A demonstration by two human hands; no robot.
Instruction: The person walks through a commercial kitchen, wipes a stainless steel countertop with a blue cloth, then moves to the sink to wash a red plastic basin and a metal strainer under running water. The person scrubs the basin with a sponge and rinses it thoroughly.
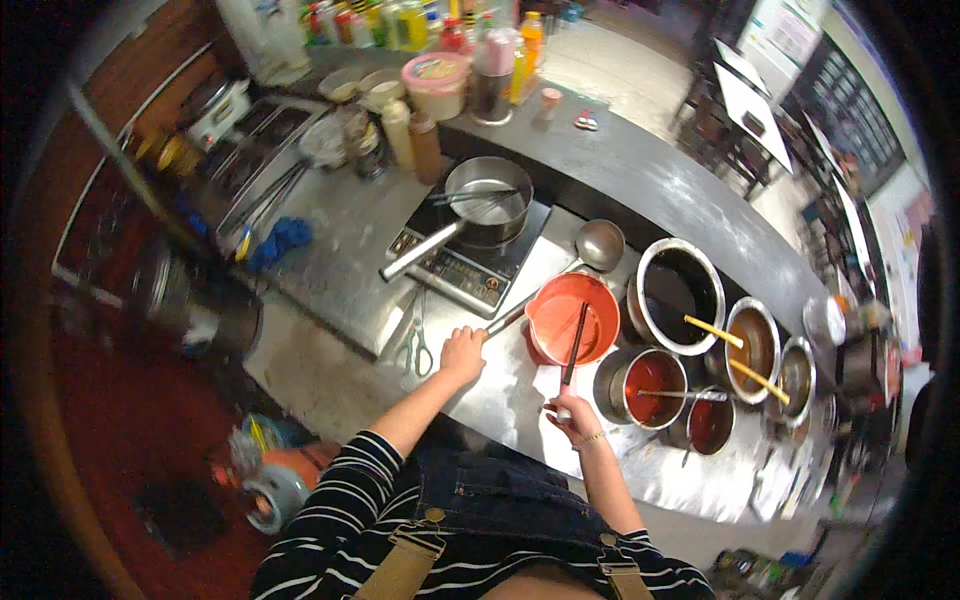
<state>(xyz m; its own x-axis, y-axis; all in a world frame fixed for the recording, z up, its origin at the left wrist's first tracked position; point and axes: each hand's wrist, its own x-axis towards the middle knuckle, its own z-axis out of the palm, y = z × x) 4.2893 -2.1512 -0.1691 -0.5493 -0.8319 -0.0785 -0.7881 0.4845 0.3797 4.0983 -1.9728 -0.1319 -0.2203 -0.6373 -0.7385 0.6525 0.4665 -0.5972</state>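
Note:
My left hand (462, 355) is closed around the end of a long handle that runs up to a metal ladle (600, 244), its round bowl resting on the counter beside the induction cooker. An orange-red bowl (535, 335) with a pouring lip stands between my hands. My right hand (572, 412) grips a slim dark-shafted utensil (577, 350) that slants into this bowl; its kind is unclear. Just left of my left hand lie scissors (415, 355) with pale handles.
A metal saucepan (490, 228) with tongs or chopsticks across it sits on an induction cooker (480, 285). On the right stand a large pot of dark liquid (680, 300), a pot of red sauce (655, 388) and several more pots. Squeeze bottles (425, 145) and a pink-rimmed tub (437, 85) line the back.

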